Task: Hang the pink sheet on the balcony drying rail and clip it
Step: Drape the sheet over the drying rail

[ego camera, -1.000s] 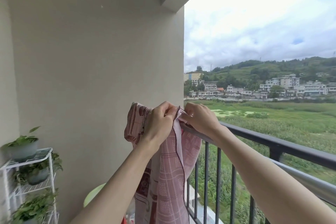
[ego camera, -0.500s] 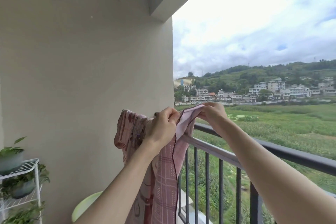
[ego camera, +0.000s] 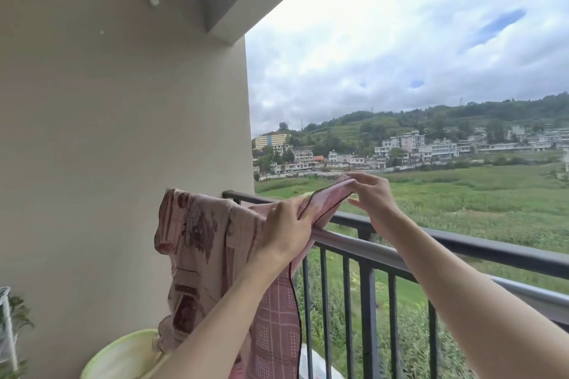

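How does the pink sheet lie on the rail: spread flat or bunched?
Bunched: the pink sheet hangs in folds over the rail.

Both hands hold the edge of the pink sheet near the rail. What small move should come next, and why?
Probably the right hand should draw the sheet edge further right along the rail. The sheet hangs bunched near the wall, the left hand pins it at the rail, and most of the rail is bare. No clip is in view.

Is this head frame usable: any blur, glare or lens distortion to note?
Head view: even overcast daylight, no hard shadows; the sky blows out near white at top; wide-angle bending curves the railing and the wall edge; both hands, left hand and right hand, and the pink sheet look sharp.
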A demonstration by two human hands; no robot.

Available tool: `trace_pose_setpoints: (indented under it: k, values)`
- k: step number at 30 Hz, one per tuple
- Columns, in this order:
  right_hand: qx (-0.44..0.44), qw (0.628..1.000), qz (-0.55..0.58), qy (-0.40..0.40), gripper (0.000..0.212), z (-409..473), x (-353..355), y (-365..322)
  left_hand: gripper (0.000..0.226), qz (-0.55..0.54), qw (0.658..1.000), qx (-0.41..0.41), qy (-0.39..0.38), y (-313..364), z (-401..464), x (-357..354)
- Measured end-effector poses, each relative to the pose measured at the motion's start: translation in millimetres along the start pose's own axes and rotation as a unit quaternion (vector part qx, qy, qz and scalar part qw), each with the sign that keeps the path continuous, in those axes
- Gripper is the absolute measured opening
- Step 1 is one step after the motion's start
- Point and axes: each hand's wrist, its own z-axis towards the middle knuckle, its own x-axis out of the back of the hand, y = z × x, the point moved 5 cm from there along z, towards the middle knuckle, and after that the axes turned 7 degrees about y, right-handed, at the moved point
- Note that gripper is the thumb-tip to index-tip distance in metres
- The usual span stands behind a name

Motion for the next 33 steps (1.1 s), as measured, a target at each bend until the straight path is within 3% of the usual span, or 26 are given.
trace_pose_setpoints:
  k: [5,8,10,16,20,23,29,33]
  values:
    - [0.006,0.999,-0.016,0.041,0.022,9,24,-5,0.026,-0.010,1.000,-0.003,-0.003,15,8,-20]
    - [0.011,1.000,-0.020,0.003,0.017,16,31,-13,0.032,-0.005,1.000,0.010,0.005,25,8,-27]
    - [0.040,0.998,-0.035,-0.028,0.020,21,37,-23,0.023,-0.008,1.000,0.007,0.024,31,10,-26]
    - [0.199,0.956,-0.207,-0.067,0.040,37,42,-43,0.034,-0.026,0.998,0.032,0.050,29,11,-40]
    - [0.227,0.935,-0.259,-0.085,0.044,31,53,-47,0.032,-0.003,0.998,0.035,0.052,39,1,-38]
    - [0.257,0.911,-0.302,-0.109,0.041,24,50,-52,0.021,-0.008,0.997,0.050,0.061,39,-3,-24]
    - [0.257,0.885,-0.374,-0.106,0.029,-4,51,-53,0.028,0.004,0.999,0.005,0.048,32,-26,-20]
    - [0.227,0.871,-0.419,-0.116,0.017,-17,64,-49,0.034,0.028,0.999,0.017,0.001,18,-35,-29]
